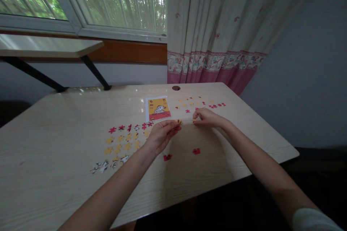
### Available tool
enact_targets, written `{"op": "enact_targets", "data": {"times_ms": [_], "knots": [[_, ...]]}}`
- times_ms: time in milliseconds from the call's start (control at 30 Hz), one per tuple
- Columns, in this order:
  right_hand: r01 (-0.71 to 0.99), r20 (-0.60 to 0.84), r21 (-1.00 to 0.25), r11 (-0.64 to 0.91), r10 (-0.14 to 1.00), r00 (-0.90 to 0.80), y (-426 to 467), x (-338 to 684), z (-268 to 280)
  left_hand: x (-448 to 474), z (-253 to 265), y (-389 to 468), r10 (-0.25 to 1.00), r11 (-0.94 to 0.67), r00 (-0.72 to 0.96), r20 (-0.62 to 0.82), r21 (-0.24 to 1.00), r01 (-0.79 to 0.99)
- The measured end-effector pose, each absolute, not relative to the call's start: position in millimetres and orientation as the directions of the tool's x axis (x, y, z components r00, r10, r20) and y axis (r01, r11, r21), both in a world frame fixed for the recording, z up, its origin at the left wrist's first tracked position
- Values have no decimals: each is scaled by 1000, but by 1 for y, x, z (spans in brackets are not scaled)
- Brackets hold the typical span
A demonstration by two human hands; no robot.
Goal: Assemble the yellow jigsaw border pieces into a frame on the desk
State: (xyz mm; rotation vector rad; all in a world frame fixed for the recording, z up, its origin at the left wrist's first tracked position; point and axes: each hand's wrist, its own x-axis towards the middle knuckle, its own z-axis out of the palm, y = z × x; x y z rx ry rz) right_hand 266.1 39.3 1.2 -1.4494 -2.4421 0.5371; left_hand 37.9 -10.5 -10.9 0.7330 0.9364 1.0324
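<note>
Between the thumb and fingers of my left hand (163, 133) is a yellow puzzle piece (179, 121) with dark marks, held above the table. My right hand (207, 118) pinches another small yellow puzzle piece (194, 120), mostly covered by the fingertips. The two pieces are apart. Below the hands lie a red puzzle piece with a dark mark (167, 157) and a plain red puzzle piece (196, 151). Behind my left hand is a reference picture (158, 109) of a white animal on yellow and red.
Rows of red, yellow and white puzzle pieces (118, 148) lie left of my left hand. More loose pieces (214, 106) are scattered beyond my right hand. A raised shelf (51, 46) stands at the back left; a cable hole (176, 88) is near the table's (67, 115) back edge.
</note>
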Motion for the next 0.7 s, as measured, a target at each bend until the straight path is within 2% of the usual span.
{"op": "enact_targets", "data": {"times_ms": [100, 167, 233, 300, 400, 533, 700], "knots": [[680, 0, -679, 278, 926, -378, 36, 256, 3, 39, -10, -11, 932, 355, 216, -291, 850, -388], [497, 21, -848, 184, 949, -315, 32, 246, 3, 39, -10, -12, 933, 354, 215, -289, 850, -391], [293, 58, -947, 133, 966, -252, 28, 234, 2, 40, -11, -12, 931, 359, 218, -294, 848, -390], [143, 66, -985, 97, 975, -210, 22, 224, 2, 41, -11, -13, 928, 367, 218, -302, 845, -390], [35, 35, -998, 43, 979, -201, 15, 214, 4, 42, -11, -13, 926, 371, 219, -306, 841, -394], [-10, 14, -1000, 13, 982, -190, 11, 212, 8, 42, -10, -13, 926, 373, 223, -305, 835, -404], [26, 28, -999, 34, 981, -191, 11, 213, 10, 42, -9, -13, 927, 371, 219, -306, 836, -404]]}}
